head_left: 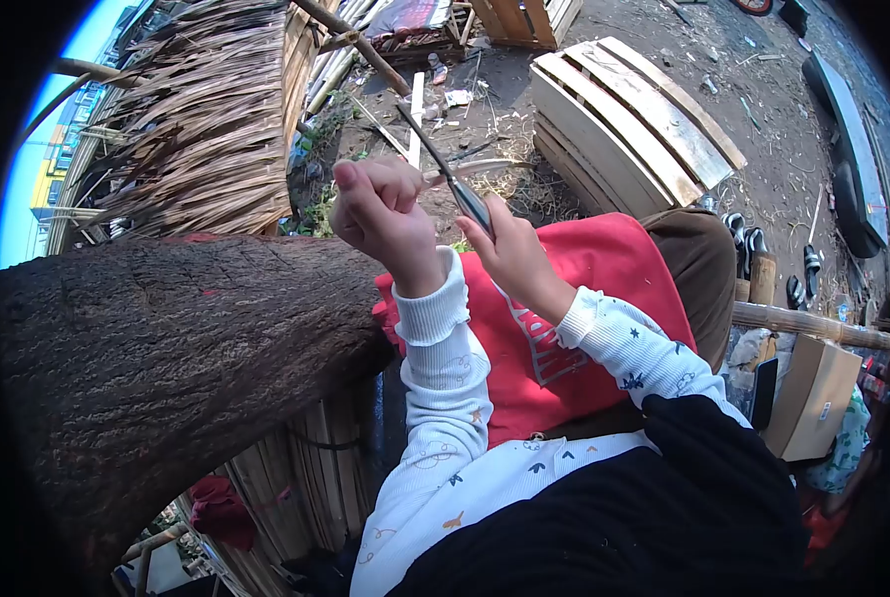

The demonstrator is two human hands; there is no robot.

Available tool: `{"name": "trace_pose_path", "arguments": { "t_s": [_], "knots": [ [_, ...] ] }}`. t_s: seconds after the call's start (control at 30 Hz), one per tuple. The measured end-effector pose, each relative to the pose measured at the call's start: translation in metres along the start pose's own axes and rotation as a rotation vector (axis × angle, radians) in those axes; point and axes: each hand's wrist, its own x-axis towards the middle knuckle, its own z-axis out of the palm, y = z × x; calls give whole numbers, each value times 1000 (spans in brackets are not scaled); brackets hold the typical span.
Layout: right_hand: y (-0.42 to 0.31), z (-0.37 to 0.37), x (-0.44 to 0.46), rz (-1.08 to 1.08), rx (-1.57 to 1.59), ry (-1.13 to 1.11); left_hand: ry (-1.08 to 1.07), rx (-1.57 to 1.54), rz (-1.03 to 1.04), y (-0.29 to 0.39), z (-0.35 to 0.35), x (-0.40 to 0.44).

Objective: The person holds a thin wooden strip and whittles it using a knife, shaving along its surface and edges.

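Observation:
My left hand (pixel 390 214) is curled into a fist, thumb up, above the lap. Anything inside its fingers is hidden. A thin pale strip (pixel 477 167) shows just right of it; whether the two touch is unclear. In my right hand (pixel 519 257) is a knife (pixel 470 204), gripped near its handle, with the dark narrow blade pointing up and to the left, close to the left fist. Under both wrists lies a red cloth (pixel 604 289) with white lettering, spread over the lap.
A thick rough trunk (pixel 196 328) runs along the left, with bundled dry leaves (pixel 196 119) beyond it. Wooden slatted crates (pixel 624 119) stand ahead on the littered ground. At the right are a bamboo pole (pixel 813 323), a cardboard box (pixel 813 398), a phone (pixel 763 393) and sandals (pixel 811 264).

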Motion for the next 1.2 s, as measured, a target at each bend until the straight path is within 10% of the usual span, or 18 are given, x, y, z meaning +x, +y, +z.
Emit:
{"name": "trace_pose_path", "arguments": {
  "t_s": [0.37,0.53,0.6,0.87,0.93,1.0,1.2],
  "knots": [
    [-6,-10,-6,-181,-7,-59,157,30,-43,3,-13,9],
    [53,-19,32,593,-101,-343,149,32,11,2,-25,12],
    [48,-23,34,595,-55,-373,146,34,26,2,-26,14],
    [17,-7,5,-29,-70,-247,444,143,28,-3,-38,26],
    [64,16,14,58,-311,-107,484,150,41,-3,-43,26],
    [72,1,41,738,-52,-368,459,132,48,-3,-47,26],
    [68,-5,35,619,-78,-326,378,129,40,-3,-29,19]
  ]
}}
